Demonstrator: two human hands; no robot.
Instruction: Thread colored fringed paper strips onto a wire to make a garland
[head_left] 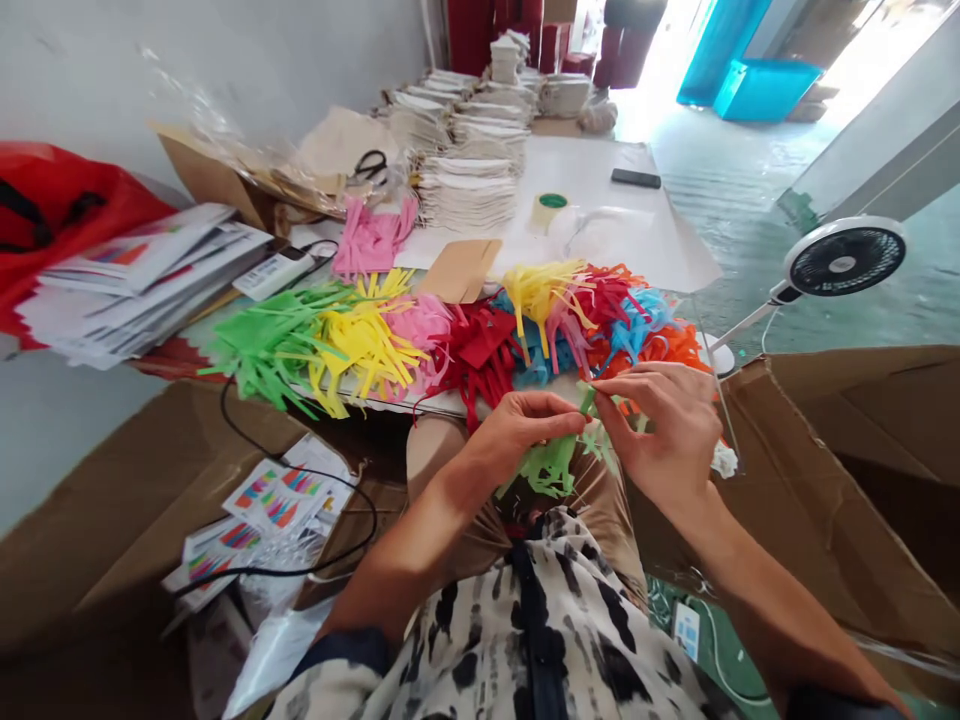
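1. Head view: left hand [525, 425] and right hand [667, 425] each pinch the green fringe [551, 468], fingertips nearly together.
2. It hangs above the lap [616, 520].
3. Step looks like shaping its top end; next calls for steady, light pinches.

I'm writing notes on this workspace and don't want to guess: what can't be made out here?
Head view:
Green fringed strip: its pinched part is hidden by fingers of the left hand and right hand.
Red item: cut off by the left edge.
Printed sheets at lower left: fine print is too small to read.
Right-hand cardboard box: cut off by the right edge.
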